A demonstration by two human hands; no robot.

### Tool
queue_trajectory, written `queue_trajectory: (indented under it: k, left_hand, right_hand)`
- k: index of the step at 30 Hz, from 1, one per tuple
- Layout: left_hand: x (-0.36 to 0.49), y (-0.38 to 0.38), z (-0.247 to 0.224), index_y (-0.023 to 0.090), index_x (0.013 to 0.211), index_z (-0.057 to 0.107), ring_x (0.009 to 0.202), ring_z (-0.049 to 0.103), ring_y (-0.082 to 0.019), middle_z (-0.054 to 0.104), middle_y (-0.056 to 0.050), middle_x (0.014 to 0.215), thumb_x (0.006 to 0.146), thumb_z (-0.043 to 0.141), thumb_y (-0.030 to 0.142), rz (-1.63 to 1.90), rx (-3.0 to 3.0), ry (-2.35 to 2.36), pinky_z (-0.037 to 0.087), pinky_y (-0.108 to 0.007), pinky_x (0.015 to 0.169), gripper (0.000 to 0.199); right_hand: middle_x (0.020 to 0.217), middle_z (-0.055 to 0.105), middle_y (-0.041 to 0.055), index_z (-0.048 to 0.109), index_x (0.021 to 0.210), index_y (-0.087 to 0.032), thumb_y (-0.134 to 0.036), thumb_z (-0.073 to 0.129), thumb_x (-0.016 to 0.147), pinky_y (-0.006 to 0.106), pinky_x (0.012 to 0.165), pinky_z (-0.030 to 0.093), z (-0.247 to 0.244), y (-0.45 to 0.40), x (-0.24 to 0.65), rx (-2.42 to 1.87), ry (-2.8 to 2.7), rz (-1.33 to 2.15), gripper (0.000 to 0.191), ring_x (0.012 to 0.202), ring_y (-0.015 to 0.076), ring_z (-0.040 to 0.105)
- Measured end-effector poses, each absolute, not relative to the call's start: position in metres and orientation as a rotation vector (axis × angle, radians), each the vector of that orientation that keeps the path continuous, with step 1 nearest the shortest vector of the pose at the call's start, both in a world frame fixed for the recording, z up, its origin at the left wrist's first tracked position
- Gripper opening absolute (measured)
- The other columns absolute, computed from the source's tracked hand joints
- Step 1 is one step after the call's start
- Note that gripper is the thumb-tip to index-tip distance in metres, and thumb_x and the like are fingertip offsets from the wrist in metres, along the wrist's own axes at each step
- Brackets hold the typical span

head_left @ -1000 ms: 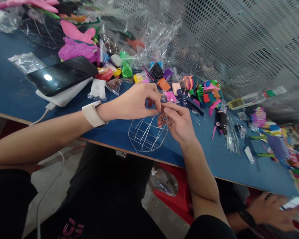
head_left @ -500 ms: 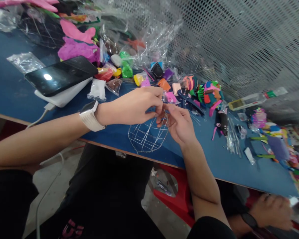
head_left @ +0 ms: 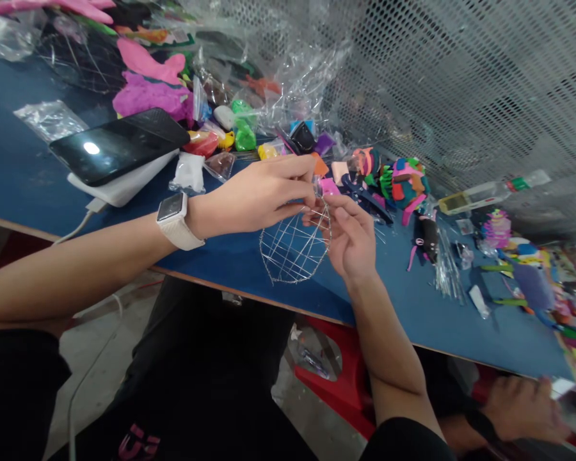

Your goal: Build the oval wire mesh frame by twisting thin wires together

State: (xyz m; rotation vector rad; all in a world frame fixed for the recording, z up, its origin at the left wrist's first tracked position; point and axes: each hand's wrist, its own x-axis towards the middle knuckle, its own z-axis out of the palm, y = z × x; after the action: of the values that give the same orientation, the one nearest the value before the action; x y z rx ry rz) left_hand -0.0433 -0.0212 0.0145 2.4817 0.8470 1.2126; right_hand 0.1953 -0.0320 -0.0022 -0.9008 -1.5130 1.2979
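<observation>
A rounded wire frame (head_left: 295, 250) with crossing thin silver wires hangs over the front edge of the blue table, held at its far end. My left hand (head_left: 264, 195), wearing a watch (head_left: 177, 221) on a pale strap, pinches the frame's far tip from the left. On the right side, my right hand (head_left: 350, 237) grips the rim of the frame between thumb and fingers. Its lower fingertips are partly behind the wires. Just beyond my hands lie dark-handled pliers (head_left: 367, 195) and small packets of coloured clay, one pink (head_left: 329, 186).
A phone (head_left: 120, 146) rests on a white power bank (head_left: 122, 186) with a cable at left. Clay figures (head_left: 406, 182), a bundle of wires (head_left: 448, 266) and a bottle (head_left: 489, 192) lie to the right. A co-worker's hand (head_left: 523, 406) shows at lower right, near a red stool (head_left: 338, 378).
The wire frame has turned and shifted slightly right, its mesh now facing me more. My left hand has tilted and risen a little; the right fingers have shifted along the rim.
</observation>
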Motion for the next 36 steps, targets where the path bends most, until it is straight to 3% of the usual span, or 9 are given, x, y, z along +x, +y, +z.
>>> queue_trajectory:
  k: [6,11,18,22,27,33,36]
  left_hand:
    - [-0.043,-0.02,0.012,0.025,0.096,0.081,0.098,0.07,-0.025,0.068,-0.008,0.098,0.105,0.065,0.021,1.212,2.513,0.829,0.056,-0.042,0.095,0.018]
    - [-0.042,-0.022,0.016,0.024,0.096,0.082,0.097,0.07,-0.024,0.068,-0.008,0.095,0.105,0.063,0.021,1.199,2.477,0.796,0.057,-0.04,0.092,0.021]
    - [-0.043,-0.025,0.02,0.027,0.09,0.081,0.097,0.071,-0.025,0.068,-0.006,0.096,0.098,0.074,0.026,1.272,2.343,0.849,0.059,-0.041,0.087,0.011]
    - [-0.041,-0.026,0.019,0.027,0.09,0.081,0.096,0.071,-0.024,0.069,-0.007,0.096,0.099,0.071,0.024,1.285,2.335,0.805,0.058,-0.041,0.087,0.015]
    - [-0.043,-0.025,0.021,0.025,0.089,0.083,0.09,0.068,-0.021,0.068,-0.005,0.093,0.098,0.074,0.024,1.275,2.287,0.751,0.057,-0.039,0.084,0.013]
    - [-0.048,-0.028,0.027,0.023,0.092,0.085,0.081,0.064,-0.015,0.07,-0.005,0.093,0.096,0.078,0.023,1.097,2.236,0.644,0.055,-0.033,0.08,0.008]
    - [-0.048,-0.029,0.027,0.023,0.094,0.086,0.079,0.063,-0.014,0.07,-0.005,0.092,0.098,0.076,0.023,1.043,2.212,0.556,0.055,-0.031,0.077,0.01]
  right_hand:
    - [0.094,0.084,0.0015,0.082,0.107,-0.033,-0.057,0.082,0.091,0.047,0.085,0.068,-0.003,-0.035,0.195,-0.866,-1.556,1.161,0.029,0.092,0.0268,0.082]
    - [0.095,0.083,-0.0012,0.081,0.105,-0.032,-0.042,0.09,0.092,0.042,0.086,0.069,-0.008,-0.036,0.196,-0.831,-1.636,1.036,0.019,0.086,0.0211,0.081]
    - [0.09,0.084,-0.0009,0.08,0.098,-0.031,-0.047,0.097,0.086,0.042,0.083,0.071,-0.001,-0.043,0.192,-0.925,-1.677,0.848,0.026,0.082,0.0214,0.081]
    - [0.089,0.085,-0.0018,0.081,0.095,-0.031,-0.042,0.099,0.084,0.042,0.083,0.072,0.001,-0.044,0.19,-0.898,-1.664,0.855,0.025,0.082,0.0211,0.082]
    - [0.091,0.086,-0.0011,0.078,0.096,-0.031,-0.048,0.099,0.083,0.045,0.085,0.073,0.0,-0.044,0.191,-0.947,-1.676,0.862,0.03,0.083,0.0225,0.084]
    - [0.08,0.084,-0.0046,0.063,0.082,-0.032,-0.044,0.104,0.079,0.043,0.075,0.07,-0.003,-0.04,0.2,-0.71,-1.732,0.865,0.043,0.074,0.0211,0.081]
    - [0.082,0.086,-0.005,0.063,0.083,-0.032,-0.034,0.105,0.08,0.042,0.071,0.069,-0.002,-0.038,0.203,-0.542,-1.821,0.721,0.042,0.072,0.0217,0.082]
